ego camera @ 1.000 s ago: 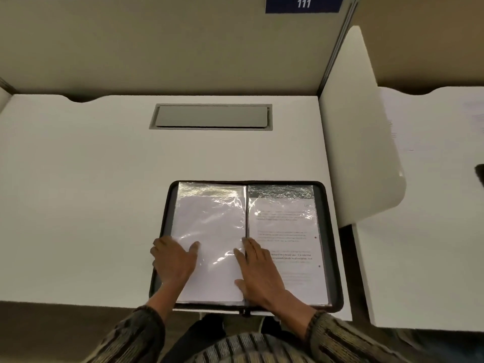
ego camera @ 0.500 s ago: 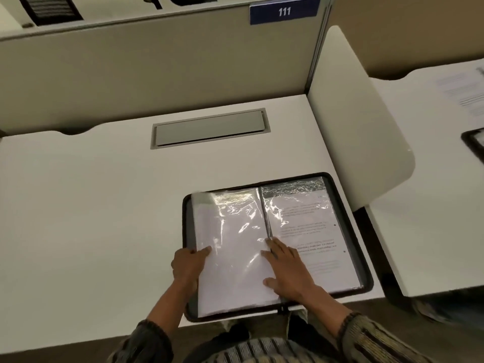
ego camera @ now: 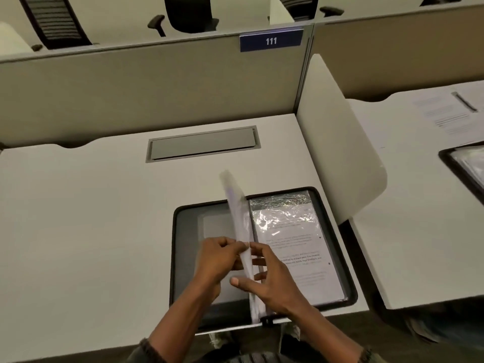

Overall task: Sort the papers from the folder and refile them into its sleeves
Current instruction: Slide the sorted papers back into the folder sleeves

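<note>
From the head camera, the folder (ego camera: 331,244) lies open in the lower middle of the frame, on the white desk (ego camera: 78,218) near its front edge. One clear sleeve (ego camera: 238,221) stands nearly upright over the spine, seen edge-on and blurred. The left hand (ego camera: 222,258) pinches its free edge with curled fingers. The right hand (ego camera: 275,281) is more open: its thumb crosses the near face and its spread fingers lie behind, so it seems to hold the sleeve loosely. To the right of the spine a printed sheet (ego camera: 290,244) sits inside a shiny sleeve, while to the left only the dark inner cover (ego camera: 209,226) shows. No loose papers lie on this desk, so this looks like paging through. Whether any sorting is done cannot be told. At the right of the frame, other papers (ego camera: 445,113) lie on the next desk.
</note>
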Demonstrator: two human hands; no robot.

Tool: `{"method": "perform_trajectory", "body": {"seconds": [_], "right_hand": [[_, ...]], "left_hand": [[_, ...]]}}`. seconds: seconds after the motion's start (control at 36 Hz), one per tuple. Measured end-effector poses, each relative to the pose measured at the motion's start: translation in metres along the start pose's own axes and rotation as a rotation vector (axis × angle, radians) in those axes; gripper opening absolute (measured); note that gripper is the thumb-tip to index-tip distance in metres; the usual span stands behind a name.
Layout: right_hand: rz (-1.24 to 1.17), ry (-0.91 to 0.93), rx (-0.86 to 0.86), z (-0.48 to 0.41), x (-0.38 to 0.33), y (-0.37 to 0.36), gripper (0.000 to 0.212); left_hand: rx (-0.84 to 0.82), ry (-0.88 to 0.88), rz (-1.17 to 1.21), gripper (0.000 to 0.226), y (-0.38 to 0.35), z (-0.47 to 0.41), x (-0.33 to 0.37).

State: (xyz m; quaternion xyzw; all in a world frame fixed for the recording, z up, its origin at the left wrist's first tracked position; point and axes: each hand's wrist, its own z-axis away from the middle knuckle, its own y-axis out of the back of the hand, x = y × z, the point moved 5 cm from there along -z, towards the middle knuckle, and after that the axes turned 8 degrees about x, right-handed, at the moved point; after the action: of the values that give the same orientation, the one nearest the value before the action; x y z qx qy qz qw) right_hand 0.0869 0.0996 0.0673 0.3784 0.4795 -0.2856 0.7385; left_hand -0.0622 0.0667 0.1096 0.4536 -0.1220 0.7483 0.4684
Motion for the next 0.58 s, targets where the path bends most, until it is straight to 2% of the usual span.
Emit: {"method": "perform_trajectory", "body": {"seconds": [0.08,0.19,0.42,0.47,0.58], "right_hand": [[0.005,-0.026,-0.009,-0.003,0.002,0.019,0.091],[0.107,-0.047,0.032,-0.008,0.008,0.053,0.065],[0.246,-0.088,0.070,-0.018,0.031,0.106,0.030],[0.278,-0.095,0.078,-0.019,0.040,0.118,0.023],[0.263,-0.160,0.082,-0.021,0.063,0.134,0.033]], "left_hand": [[-0.007,-0.051,-0.041,0.012,-0.020,0.004,0.011],[-0.049,-0.069,-0.071,0.015,-0.047,0.006,0.019],[-0.174,-0.179,-0.104,0.024,-0.096,0.003,0.011],[-0.150,-0.215,-0.154,0.025,-0.102,-0.004,0.002],[0.032,-0.357,-0.432,0.020,-0.102,-0.029,-0.027]]}}
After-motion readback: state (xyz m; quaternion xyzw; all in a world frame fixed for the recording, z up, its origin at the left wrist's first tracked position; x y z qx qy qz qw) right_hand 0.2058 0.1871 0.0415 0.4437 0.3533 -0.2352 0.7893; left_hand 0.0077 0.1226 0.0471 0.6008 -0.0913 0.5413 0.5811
